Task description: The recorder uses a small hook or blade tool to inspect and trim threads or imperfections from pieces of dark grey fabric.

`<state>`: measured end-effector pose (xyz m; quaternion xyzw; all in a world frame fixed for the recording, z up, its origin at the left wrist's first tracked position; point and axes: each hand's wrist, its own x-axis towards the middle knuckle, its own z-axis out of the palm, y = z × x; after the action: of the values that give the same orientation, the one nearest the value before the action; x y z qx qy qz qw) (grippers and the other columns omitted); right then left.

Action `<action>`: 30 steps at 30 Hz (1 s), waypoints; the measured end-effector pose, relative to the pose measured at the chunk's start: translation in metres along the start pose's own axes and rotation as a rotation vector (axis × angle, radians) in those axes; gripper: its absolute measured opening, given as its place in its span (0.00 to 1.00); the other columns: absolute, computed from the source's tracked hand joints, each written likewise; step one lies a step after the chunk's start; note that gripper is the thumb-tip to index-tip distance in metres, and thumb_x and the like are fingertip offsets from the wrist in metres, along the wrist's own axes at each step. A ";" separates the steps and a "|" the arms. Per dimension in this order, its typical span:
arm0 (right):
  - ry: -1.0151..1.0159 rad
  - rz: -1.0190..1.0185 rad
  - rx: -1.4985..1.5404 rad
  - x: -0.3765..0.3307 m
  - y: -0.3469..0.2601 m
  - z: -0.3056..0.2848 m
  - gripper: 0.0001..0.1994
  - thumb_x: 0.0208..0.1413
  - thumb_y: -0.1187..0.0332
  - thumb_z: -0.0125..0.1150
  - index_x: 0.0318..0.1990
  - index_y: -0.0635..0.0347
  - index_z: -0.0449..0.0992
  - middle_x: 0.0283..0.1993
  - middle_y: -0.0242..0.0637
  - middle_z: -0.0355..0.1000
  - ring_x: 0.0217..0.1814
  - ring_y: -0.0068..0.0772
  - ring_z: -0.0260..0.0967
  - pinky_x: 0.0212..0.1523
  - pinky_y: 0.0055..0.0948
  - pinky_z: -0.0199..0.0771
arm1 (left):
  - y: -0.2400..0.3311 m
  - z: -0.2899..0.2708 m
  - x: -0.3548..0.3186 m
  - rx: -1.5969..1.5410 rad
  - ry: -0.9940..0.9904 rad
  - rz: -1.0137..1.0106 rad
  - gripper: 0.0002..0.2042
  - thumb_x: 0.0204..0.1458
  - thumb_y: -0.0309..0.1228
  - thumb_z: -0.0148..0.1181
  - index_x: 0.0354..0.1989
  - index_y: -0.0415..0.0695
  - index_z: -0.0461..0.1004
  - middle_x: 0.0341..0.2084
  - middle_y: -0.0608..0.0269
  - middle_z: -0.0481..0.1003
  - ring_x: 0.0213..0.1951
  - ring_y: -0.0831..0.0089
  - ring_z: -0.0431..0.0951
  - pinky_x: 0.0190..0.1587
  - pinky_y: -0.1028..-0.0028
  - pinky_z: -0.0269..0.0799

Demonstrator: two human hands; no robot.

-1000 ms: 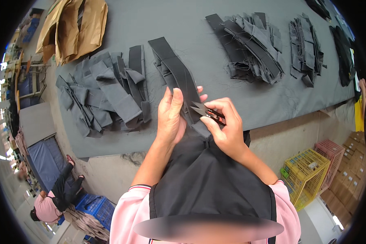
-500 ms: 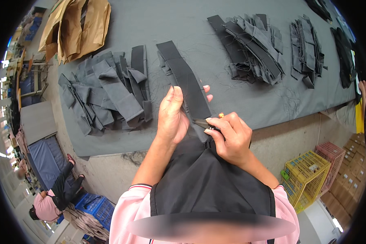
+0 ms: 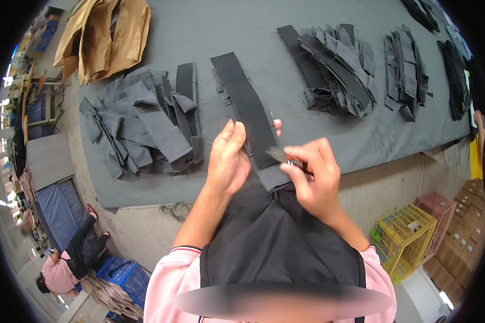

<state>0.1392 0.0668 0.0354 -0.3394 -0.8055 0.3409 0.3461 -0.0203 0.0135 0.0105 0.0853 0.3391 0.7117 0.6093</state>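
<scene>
A long dark grey fabric strip (image 3: 251,110) hangs across my left hand (image 3: 229,156), which is closed round it, thumb on the near side and fingertips showing past its right edge. More strip layers lie under its left edge. In my right hand (image 3: 320,175) I grip small thread snips (image 3: 276,154), blurred by motion, their blades pointing left over the strip's right edge near its lower end. That lower end, a lighter grey piece (image 3: 275,178), reaches down to my black apron (image 3: 275,237).
On the grey-covered table (image 3: 226,27) a loose heap of strips (image 3: 145,124) lies left, with stacked strips (image 3: 337,70) and a bundle (image 3: 407,70) right. A brown paper bag (image 3: 102,37) stands far left. Yellow crates (image 3: 404,231) stand beyond the right edge; a person (image 3: 64,264) sits lower left.
My right hand and the snips have moved right and slightly up from the strip's lower left edge to its right edge. The lower end of the strip now lies more exposed.
</scene>
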 end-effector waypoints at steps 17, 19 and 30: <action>0.098 -0.229 -0.133 0.001 0.020 0.010 0.11 0.39 0.73 0.67 0.34 0.58 0.76 0.25 0.31 0.64 0.21 0.30 0.62 0.22 0.27 0.60 | -0.005 -0.002 -0.007 -0.053 0.014 -0.075 0.15 0.63 0.32 0.43 0.52 0.35 0.64 0.48 0.49 0.71 0.50 0.63 0.73 0.54 0.65 0.69; 0.052 -0.196 -0.097 0.005 0.016 0.011 0.11 0.39 0.73 0.68 0.34 0.58 0.76 0.25 0.31 0.64 0.21 0.30 0.62 0.21 0.27 0.60 | -0.004 -0.002 -0.005 0.016 -0.026 -0.092 0.19 0.63 0.33 0.39 0.55 0.31 0.59 0.53 0.42 0.66 0.53 0.55 0.70 0.55 0.58 0.69; 0.027 0.293 0.381 -0.015 0.027 -0.001 0.11 0.45 0.79 0.65 0.39 0.62 0.75 0.35 0.34 0.64 0.31 0.22 0.66 0.30 0.20 0.67 | -0.003 -0.002 -0.006 -0.017 0.050 -0.079 0.17 0.63 0.34 0.42 0.53 0.33 0.63 0.50 0.46 0.70 0.49 0.62 0.73 0.53 0.66 0.71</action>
<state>0.1564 0.0700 0.0096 -0.3858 -0.6639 0.5288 0.3617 -0.0175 0.0071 0.0096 0.0486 0.3513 0.6920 0.6288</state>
